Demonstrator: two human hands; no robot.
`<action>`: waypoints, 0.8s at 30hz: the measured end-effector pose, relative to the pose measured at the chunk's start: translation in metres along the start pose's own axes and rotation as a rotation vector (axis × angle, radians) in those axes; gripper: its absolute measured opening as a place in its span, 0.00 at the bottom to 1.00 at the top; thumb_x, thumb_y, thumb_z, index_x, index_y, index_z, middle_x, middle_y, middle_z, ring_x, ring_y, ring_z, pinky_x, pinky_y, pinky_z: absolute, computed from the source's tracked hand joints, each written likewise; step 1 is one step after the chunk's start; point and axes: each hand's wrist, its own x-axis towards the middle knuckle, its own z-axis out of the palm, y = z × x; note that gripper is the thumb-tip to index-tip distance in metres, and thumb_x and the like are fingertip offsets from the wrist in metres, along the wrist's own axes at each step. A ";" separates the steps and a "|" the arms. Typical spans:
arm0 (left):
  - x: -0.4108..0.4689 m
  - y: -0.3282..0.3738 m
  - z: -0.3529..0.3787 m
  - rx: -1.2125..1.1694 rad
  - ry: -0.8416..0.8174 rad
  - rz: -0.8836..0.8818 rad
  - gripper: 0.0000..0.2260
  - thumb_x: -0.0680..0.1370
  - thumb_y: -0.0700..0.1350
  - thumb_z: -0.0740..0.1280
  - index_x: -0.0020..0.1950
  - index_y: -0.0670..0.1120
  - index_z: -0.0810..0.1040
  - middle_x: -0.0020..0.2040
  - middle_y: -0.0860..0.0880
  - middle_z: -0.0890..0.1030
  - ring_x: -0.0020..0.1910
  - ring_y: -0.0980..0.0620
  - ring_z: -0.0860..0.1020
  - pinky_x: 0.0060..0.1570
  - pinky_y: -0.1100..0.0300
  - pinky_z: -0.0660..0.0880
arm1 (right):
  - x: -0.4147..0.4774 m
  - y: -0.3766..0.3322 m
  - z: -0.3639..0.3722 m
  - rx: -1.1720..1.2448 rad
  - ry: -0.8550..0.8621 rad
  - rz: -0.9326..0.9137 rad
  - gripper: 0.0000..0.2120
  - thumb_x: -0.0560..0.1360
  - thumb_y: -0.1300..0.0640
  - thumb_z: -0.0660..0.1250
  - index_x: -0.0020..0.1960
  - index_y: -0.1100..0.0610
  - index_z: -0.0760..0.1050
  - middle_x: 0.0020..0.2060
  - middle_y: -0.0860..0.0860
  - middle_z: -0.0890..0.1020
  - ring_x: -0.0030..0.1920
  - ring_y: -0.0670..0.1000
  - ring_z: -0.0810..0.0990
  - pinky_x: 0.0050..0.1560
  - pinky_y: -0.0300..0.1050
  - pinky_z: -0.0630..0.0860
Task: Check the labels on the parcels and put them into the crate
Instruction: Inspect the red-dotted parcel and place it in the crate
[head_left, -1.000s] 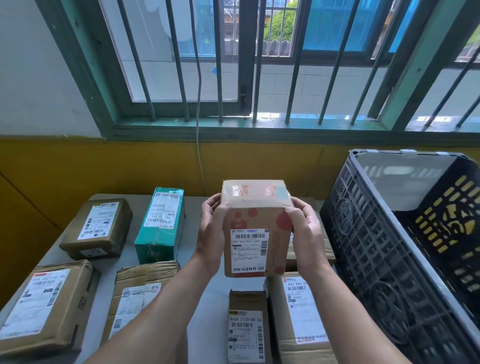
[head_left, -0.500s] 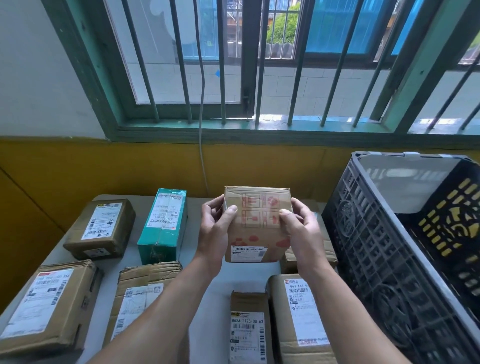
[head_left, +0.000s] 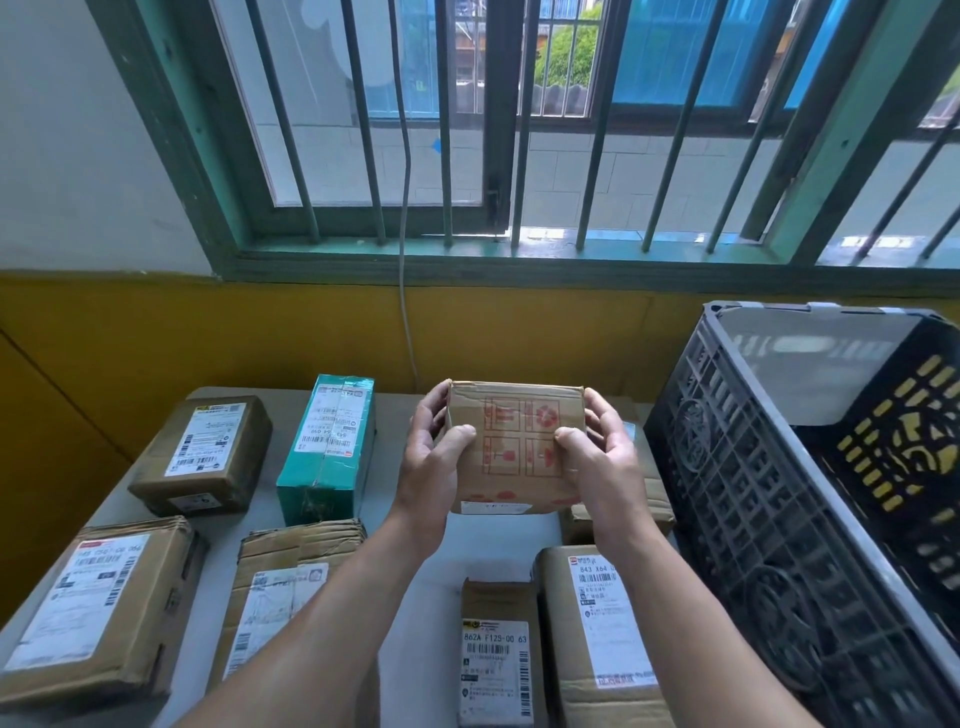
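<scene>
A small brown cardboard parcel (head_left: 517, 436) with red handling symbols printed on its upturned face is held in the air above the table's middle. My left hand (head_left: 434, 457) grips its left side and my right hand (head_left: 602, 457) grips its right side, thumbs on top. Only a sliver of its white label shows at the bottom edge. The dark grey slatted crate (head_left: 727, 467) stands at the right, empty as far as I can see.
Several other labelled parcels lie on the grey table (head_left: 452, 551): a teal box (head_left: 327, 452), brown boxes at far left (head_left: 202, 452), near left (head_left: 93, 597), centre-left (head_left: 280, 582) and two near ones (head_left: 496, 649) (head_left: 597, 623). A barred window and yellow wall stand behind.
Both hands have tipped the parcel so that its label face has turned down and away. The face with the red symbols now points up at me.
</scene>
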 end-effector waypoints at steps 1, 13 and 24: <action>0.000 0.000 0.000 0.000 -0.001 -0.001 0.21 0.77 0.48 0.64 0.68 0.64 0.69 0.64 0.50 0.80 0.62 0.50 0.80 0.45 0.60 0.83 | 0.000 0.000 0.000 -0.009 -0.001 0.006 0.27 0.80 0.61 0.64 0.76 0.44 0.66 0.62 0.47 0.77 0.60 0.47 0.78 0.58 0.52 0.81; -0.001 0.002 0.000 0.161 -0.013 -0.096 0.20 0.86 0.60 0.53 0.79 0.67 0.58 0.66 0.54 0.77 0.65 0.54 0.76 0.58 0.49 0.79 | -0.005 -0.001 0.000 0.030 -0.016 0.023 0.18 0.80 0.62 0.64 0.63 0.42 0.74 0.55 0.48 0.79 0.50 0.47 0.79 0.34 0.37 0.76; -0.003 0.010 -0.003 -0.004 -0.065 -0.375 0.29 0.82 0.68 0.51 0.45 0.54 0.87 0.44 0.46 0.88 0.43 0.50 0.87 0.46 0.49 0.83 | -0.003 -0.001 -0.004 0.122 -0.045 0.073 0.06 0.82 0.56 0.62 0.55 0.47 0.77 0.47 0.53 0.81 0.44 0.51 0.80 0.36 0.48 0.79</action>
